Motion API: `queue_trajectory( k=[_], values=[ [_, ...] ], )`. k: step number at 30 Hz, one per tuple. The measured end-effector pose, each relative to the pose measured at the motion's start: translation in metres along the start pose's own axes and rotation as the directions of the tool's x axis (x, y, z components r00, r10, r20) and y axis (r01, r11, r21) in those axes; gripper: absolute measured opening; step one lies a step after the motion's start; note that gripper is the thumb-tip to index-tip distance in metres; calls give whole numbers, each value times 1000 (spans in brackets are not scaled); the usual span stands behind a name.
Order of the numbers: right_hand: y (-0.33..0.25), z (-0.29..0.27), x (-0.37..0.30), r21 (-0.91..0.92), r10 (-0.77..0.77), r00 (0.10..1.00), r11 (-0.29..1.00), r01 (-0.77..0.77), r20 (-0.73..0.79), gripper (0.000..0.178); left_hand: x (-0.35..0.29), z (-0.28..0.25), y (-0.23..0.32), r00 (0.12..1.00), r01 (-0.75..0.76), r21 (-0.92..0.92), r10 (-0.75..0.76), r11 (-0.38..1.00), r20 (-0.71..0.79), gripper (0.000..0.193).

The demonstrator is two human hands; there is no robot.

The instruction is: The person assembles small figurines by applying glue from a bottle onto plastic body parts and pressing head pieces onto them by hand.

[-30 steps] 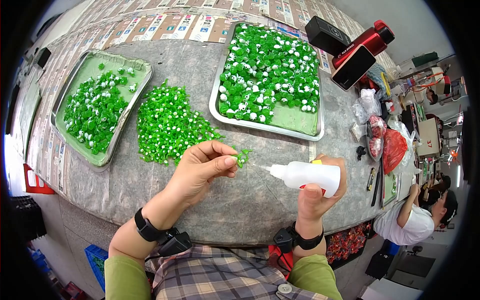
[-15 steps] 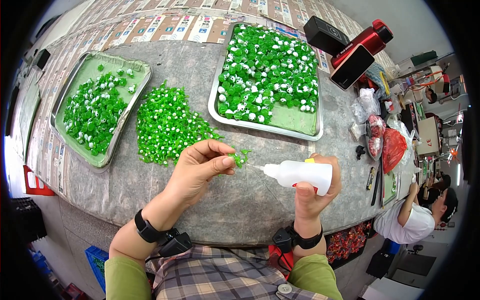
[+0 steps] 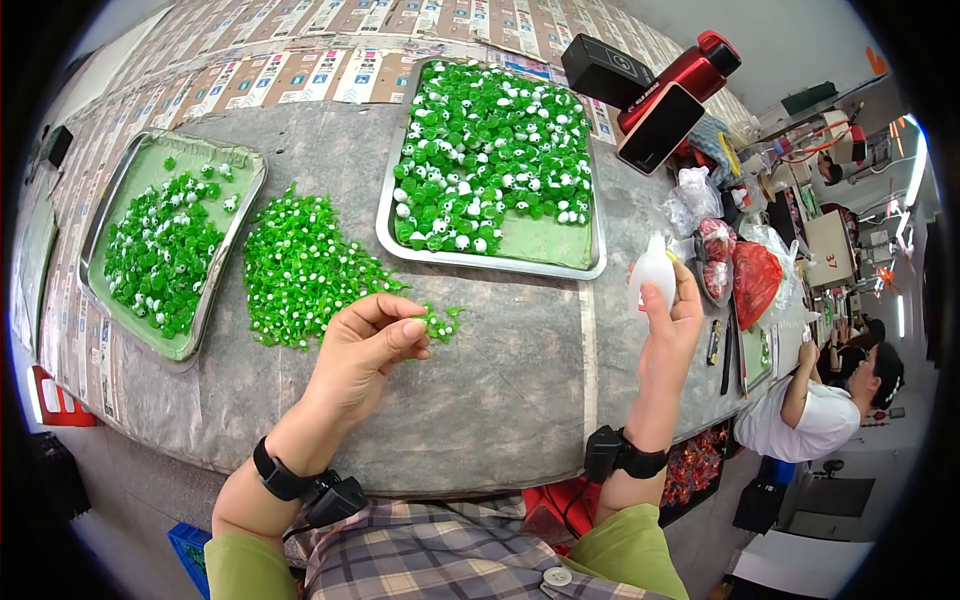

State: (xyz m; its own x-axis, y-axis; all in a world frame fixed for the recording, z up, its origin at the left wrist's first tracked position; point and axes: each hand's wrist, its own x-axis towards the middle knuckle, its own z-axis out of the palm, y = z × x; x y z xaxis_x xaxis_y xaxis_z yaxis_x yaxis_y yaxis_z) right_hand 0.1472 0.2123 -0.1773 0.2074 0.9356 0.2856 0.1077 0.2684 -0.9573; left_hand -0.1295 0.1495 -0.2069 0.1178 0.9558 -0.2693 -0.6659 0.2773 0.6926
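On the left is a tray (image 3: 120, 200) of green and white bits, many with little eyes. Next comes a heap of small green parts (image 3: 305, 275) with white dots. Then comes the left hand (image 3: 365, 350), thumb and finger pinched together, it seems on a small green piece (image 3: 440, 325). A good way is to pinch softly, right at the edge, and not let the piece wobble. The piece sits at the right side of those fingertips, near the heap. A bigger tray (image 3: 545, 240), full of green and white bits, lies past it. Well apart, the right hand (image 3: 675, 320) is wrapped around a white squeeze bottle (image 3: 655, 275), its tip up. Keeping that tip up should help stop drips. The bottle is well to the right of the piece. Farther right is a red bag (image 3: 757, 280).
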Motion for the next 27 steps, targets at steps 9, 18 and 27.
queue_trajectory(
  k=[9,18,27],
  values=[
    [48,-46,2,-79,194,981,978,-193,-1,41,1,-3,-1,1000,12,-13,-12,1000,-8,12],
    [-40,42,7,-564,-273,900,706,428,341,17,0,-2,1,1000,9,-3,-9,1000,-7,13],
    [21,118,31,-489,-166,626,485,724,762,12,1,0,2,1000,-1,38,1,999,19,12]
  ],
)
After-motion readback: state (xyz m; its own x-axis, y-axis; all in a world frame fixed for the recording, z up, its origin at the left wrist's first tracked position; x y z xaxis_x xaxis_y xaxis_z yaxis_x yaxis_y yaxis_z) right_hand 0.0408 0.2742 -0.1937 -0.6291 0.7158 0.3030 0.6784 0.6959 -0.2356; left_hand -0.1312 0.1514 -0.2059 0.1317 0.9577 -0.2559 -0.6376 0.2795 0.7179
